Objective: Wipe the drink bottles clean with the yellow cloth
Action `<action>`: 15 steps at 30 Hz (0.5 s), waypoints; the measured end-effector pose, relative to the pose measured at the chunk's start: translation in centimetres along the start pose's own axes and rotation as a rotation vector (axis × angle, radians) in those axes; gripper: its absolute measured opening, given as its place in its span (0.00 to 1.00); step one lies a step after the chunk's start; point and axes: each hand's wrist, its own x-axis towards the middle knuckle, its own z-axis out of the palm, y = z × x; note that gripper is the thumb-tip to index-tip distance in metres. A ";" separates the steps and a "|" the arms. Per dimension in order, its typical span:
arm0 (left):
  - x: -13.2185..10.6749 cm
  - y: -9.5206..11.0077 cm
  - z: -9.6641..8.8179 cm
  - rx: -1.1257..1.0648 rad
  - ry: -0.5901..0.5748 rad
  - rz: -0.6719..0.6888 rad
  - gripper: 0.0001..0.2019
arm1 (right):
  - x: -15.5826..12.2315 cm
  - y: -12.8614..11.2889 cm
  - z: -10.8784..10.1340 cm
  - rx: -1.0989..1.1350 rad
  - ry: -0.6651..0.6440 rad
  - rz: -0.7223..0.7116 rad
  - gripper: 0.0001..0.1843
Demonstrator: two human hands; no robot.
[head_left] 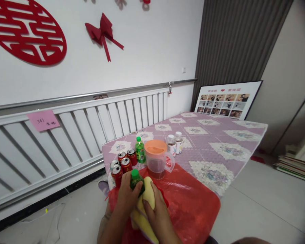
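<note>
My left hand [125,195] is closed around a dark green bottle with a bright green cap [134,174], held low at the table's near edge. My right hand [157,211] grips a long, pale yellow, soft-looking thing [148,191] whose kind I cannot make out. More of that yellow, with a purplish edge, shows below between my forearms. The two hands are side by side, almost touching. Beneath them lies a red plastic bag [190,203]. Just beyond stands a clear plastic pitcher with an orange lid [156,159], some brownish liquid at its bottom.
Several drink cans [126,164] cluster at the left of the table, beside a standing green bottle [140,150]. Two small white-capped bottles [171,145] stand behind the pitcher. A purple floral cloth [226,135] covers the table. A white radiator [73,135] runs along the wall.
</note>
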 end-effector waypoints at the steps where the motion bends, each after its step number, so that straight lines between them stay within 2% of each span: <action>1: 0.0 0.2 0.0 0.017 -0.004 0.002 0.15 | 0.1 -0.5 -0.1 0.000 0.015 -0.011 0.34; 4: 0.2 0.5 -0.1 0.036 -0.004 -0.008 0.11 | 0.6 -1.0 -0.2 -0.009 0.025 -0.021 0.34; 9: 0.4 0.8 0.1 0.048 0.024 0.020 0.10 | 0.8 1.3 0.3 -0.046 -0.042 0.032 0.35; 15: 0.8 0.4 0.4 0.007 0.017 -0.019 0.15 | 0.7 2.6 0.4 -0.062 -0.086 0.062 0.37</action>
